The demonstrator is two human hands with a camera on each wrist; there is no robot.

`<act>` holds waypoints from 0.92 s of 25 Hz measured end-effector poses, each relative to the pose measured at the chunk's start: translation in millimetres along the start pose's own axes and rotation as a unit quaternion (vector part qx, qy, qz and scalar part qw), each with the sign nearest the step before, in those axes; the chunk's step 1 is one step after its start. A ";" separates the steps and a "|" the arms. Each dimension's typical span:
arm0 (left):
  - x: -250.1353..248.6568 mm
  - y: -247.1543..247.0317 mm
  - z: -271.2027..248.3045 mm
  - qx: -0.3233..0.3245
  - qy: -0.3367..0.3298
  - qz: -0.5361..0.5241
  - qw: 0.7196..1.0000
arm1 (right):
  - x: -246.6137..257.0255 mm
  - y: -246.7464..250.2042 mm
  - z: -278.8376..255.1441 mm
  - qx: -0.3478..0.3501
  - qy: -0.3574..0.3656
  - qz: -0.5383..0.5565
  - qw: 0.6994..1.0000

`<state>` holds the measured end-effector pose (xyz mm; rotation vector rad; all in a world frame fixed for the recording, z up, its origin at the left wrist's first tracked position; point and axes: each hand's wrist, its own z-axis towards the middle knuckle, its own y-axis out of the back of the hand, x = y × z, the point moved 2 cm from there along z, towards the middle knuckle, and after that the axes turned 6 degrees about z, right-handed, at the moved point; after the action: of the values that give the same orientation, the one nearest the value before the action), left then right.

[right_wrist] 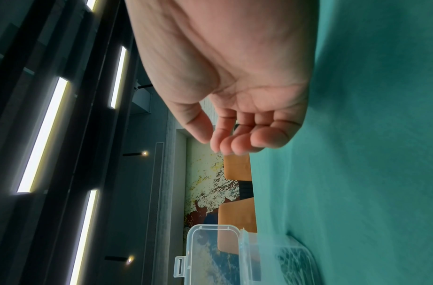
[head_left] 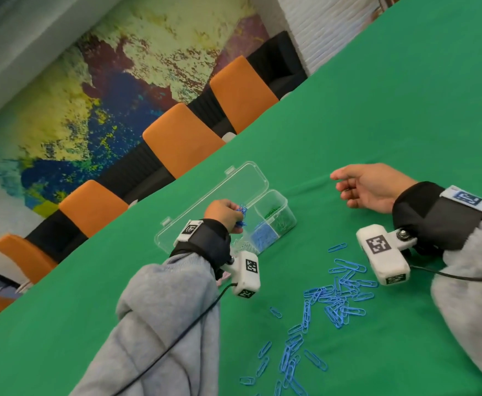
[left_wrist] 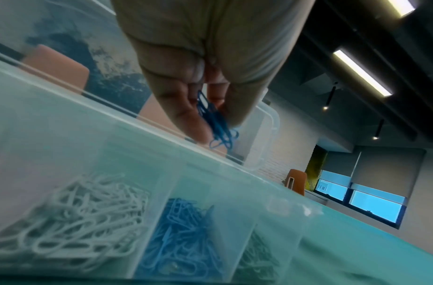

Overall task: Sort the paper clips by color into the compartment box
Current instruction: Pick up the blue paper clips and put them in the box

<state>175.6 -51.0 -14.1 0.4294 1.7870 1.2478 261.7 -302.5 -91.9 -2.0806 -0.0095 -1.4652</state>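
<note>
Loose clips [head_left: 331, 298] lie before the box [head_left: 274, 221]; above it our left hand [head_left: 224, 214] pinches blue clips [head_left: 242, 211], right hand [head_left: 374, 187] slack; tangled, they could spill into green's compartment.

Compartment box [head_left: 277, 208]: clear plastic, smooth, glossy; hinged lid [head_left: 231, 195] same material (slightly hazy in wrist views). Blue paper clips [head_left: 335, 301]: smooth coloured coating, slight sheen. Table cover [head_left: 377, 115]: green cloth, matt, faint creases. Sleeves [head_left: 165, 324]: grey knit fabric, soft, matt. Wrist straps [head_left: 434, 221]: black fabric, matt.
</note>
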 end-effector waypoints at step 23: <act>-58.6 -107.1 -70.3 0.142 -0.301 0.295 0.896 | 4.7 5.8 -2.6 -0.032 0.002 0.064 0.997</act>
<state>171.5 -178.3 -74.0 1.4457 1.3209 1.0594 263.2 -310.0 -89.9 -2.0876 0.1724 -1.4095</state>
